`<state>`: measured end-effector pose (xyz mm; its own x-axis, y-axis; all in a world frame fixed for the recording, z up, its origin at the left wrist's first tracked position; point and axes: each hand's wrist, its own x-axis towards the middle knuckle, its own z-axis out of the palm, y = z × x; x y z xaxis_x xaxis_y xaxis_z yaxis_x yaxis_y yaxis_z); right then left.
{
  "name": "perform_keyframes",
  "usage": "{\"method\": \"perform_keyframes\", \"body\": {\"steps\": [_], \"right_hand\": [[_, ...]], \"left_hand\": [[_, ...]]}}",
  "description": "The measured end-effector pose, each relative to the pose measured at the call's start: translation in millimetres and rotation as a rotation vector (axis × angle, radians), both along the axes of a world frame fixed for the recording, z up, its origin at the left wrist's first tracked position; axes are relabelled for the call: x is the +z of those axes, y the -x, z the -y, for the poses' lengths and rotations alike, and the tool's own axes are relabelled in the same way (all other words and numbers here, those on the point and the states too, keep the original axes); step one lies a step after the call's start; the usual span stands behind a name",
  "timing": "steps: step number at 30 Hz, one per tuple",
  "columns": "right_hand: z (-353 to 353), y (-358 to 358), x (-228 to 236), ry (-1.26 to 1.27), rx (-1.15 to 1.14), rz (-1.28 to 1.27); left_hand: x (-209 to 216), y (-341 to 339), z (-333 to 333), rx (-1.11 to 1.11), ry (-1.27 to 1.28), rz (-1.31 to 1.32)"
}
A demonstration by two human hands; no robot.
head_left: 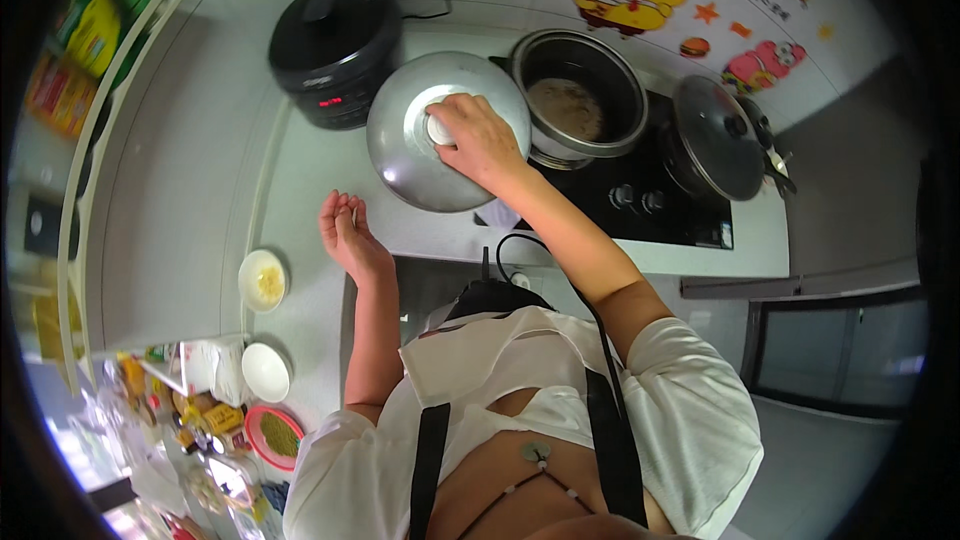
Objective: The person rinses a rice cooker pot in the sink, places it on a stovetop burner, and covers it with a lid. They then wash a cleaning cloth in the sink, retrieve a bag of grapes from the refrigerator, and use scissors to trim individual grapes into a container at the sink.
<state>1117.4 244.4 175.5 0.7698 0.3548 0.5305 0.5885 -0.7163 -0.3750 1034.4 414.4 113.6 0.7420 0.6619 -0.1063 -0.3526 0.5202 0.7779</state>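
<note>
My right hand point(476, 140) grips the pale knob of a round silver pot lid point(415, 165), its fingers wrapped over the knob. The lid is to the left of an uncovered steel pot point(632, 90) and overlaps its near left side in view. Inside that pot, on the stove, is a brownish, cloudy content point(568, 108). My left hand point(355, 240) hovers by the counter's front edge, below and left of the lid. Its fingers are loosely curled, and nothing shows in them.
A black electric cooker point(335, 50) stands at the back left. A lidded pan point(715, 138) sits on the right of the black cooktop point(600, 200). Along the left counter are a bowl with yellow bits point(263, 280), a white bowl point(267, 372) and a red-rimmed bowl point(252, 428) of green grains.
</note>
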Motion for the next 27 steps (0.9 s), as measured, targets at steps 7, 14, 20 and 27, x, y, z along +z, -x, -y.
{"method": "perform_keyframes", "body": {"steps": [7,14,20,27], "right_hand": [[102.6,-10.1,37.3,-0.039,-0.226,0.102],[176.6,-51.0,35.2,0.018,-0.453,-0.025],[197.2,-72.0,19.8,0.012,-0.515,-0.112],[199.5,-83.1,7.6,0.011,-0.487,-0.162]], "left_hand": [[11.7,-39.0,53.8,-0.308,0.013,-0.054],[8.3,-52.4,81.5,-0.306,0.005,-0.112],[-3.3,-50.3,95.9,-0.294,0.027,-0.176],[-18.6,-47.6,105.3,-0.301,0.06,-0.201]]}}
